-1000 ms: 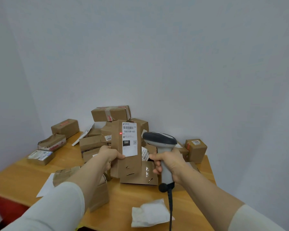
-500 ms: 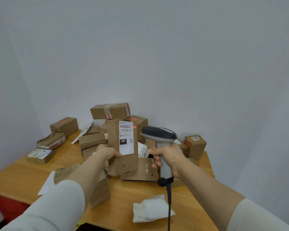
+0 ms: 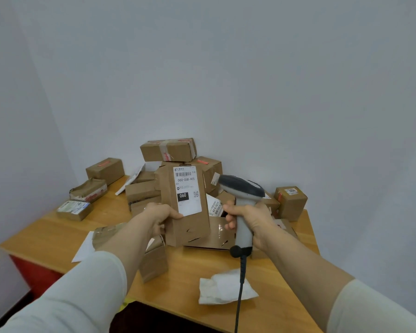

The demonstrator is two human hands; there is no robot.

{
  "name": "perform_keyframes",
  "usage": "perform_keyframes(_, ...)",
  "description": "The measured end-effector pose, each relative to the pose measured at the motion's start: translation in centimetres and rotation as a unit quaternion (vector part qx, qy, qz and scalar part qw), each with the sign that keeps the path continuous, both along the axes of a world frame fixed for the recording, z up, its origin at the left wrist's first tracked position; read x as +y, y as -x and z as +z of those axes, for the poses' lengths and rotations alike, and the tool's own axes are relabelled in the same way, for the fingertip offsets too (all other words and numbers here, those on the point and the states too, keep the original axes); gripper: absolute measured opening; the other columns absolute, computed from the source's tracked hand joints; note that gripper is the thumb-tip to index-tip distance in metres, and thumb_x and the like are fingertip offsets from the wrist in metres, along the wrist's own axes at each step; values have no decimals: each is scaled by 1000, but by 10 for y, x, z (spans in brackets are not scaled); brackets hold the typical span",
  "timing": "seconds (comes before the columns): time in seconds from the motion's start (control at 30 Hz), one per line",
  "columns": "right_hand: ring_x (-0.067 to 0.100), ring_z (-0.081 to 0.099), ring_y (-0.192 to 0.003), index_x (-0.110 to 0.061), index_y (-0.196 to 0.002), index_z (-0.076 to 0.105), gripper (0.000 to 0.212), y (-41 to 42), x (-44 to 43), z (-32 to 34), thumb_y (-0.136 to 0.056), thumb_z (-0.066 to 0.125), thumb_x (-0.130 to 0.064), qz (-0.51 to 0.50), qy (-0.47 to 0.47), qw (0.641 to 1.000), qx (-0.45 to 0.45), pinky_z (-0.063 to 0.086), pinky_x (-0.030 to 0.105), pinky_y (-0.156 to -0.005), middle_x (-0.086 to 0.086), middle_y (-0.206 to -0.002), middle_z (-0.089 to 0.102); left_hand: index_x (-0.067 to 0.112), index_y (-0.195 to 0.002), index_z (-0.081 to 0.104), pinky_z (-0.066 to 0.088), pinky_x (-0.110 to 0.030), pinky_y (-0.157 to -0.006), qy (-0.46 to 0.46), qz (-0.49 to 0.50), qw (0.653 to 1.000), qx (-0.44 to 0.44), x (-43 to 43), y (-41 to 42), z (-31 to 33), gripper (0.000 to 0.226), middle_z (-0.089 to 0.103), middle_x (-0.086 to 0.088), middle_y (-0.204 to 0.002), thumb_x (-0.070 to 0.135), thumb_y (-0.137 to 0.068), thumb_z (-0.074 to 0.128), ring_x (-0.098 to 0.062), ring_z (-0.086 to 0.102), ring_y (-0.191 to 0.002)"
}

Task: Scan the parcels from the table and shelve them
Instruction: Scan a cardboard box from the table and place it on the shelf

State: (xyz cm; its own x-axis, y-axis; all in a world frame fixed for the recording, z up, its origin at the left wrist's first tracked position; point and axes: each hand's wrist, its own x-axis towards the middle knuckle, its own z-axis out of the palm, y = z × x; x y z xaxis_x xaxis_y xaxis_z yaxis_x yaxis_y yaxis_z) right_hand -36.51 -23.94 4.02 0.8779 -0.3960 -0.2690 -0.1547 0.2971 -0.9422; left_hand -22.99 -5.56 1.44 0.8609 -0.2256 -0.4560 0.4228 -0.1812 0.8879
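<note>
Parcel (image 3: 190,227), label 060-06B-A05 | stood upright above table (image 3: 58,234), gripped by left hand (image 3: 161,213), posed as half a second before | scanner (image 3: 241,188) gripped in right hand (image 3: 247,221) just beside | left fingers hidden behind parcel; cable (image 3: 238,296) cut off below.

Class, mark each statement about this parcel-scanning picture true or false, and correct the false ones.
1. The left hand holds a parcel upright, label toward the camera. True.
2. The scanner lies on the table. False: the right hand grips its handle above the table.
3. The label bears a black patch reading 060. True.
4. The held parcel is the only one in view. False: a pile of boxes lies on the table behind it.
5. The scanner is cordless. False: a dark cord hangs from its handle.
</note>
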Motion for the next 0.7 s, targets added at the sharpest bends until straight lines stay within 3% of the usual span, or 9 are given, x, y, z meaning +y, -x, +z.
perform_keyframes(0.1,20,66,-58,2,-103,66,29,-1,-4,-17,-78,76,-8,-11,-14,1000,5,59,30,-58,16,-79,71,6,-118,60,52,-38,-64,36,-26,999,28,11,9,-1,44,67,-12,-113,-11,-78,65,-25,62,-94)
perform_keyframes(0.23,30,69,-91,-2,-100,65,34,-8,-2,-48,-71,82,-8,-11,-10,999,49,56,46,-88,17,-98,71,9,-114,65,57,-36,-63,111,8,992,55,33,37,-17,41,70,-8,-107,-14,-81,57,-21,65,-87)
perform_keyframes(0.3,31,66,-97,-6,-107,62,60,-8,9,-62,-55,90,-15,23,-18,997,68,55,49,-87,16,-101,69,9,-111,65,58,-33,-58,136,24,988,73,48,58,-28,39,71,-7,-97,-14,-83,52,-20,67,-81)
perform_keyframes(0.37,34,64,-100,-12,-114,60,82,-7,25,-77,-40,94,-20,73,-25,993,86,57,49,-80,15,-108,67,10,-109,65,58,-36,-63,144,37,986,80,67,80,-40,40,71,-6,-96,-15,-83,50,-20,65,-86)
perform_keyframes(0.5,30,60,-85,-9,-95,60,37,15,74,-94,-67,82,2,168,2,980,105,54,48,-81,15,-96,64,10,-105,65,53,-40,-81,145,84,981,96,113,122,-62,41,68,-7,-104,-17,-81,45,-24,60,-100)
perform_keyframes(0.6,31,61,-91,-11,-86,60,32,34,103,-96,-67,82,4,199,31,974,107,51,52,-92,15,-99,66,9,-106,65,53,-40,-79,150,113,978,96,144,149,-66,42,72,-7,-98,-16,-81,43,-24,62,-96)
perform_keyframes(0.7,35,63,-95,-11,-86,63,32,48,124,-91,-65,83,3,208,43,972,95,55,51,-85,14,-99,68,12,-108,65,50,-45,-92,159,126,977,73,163,169,-60,31,71,-9,-106,-5,-85,53,-28,62,-105)
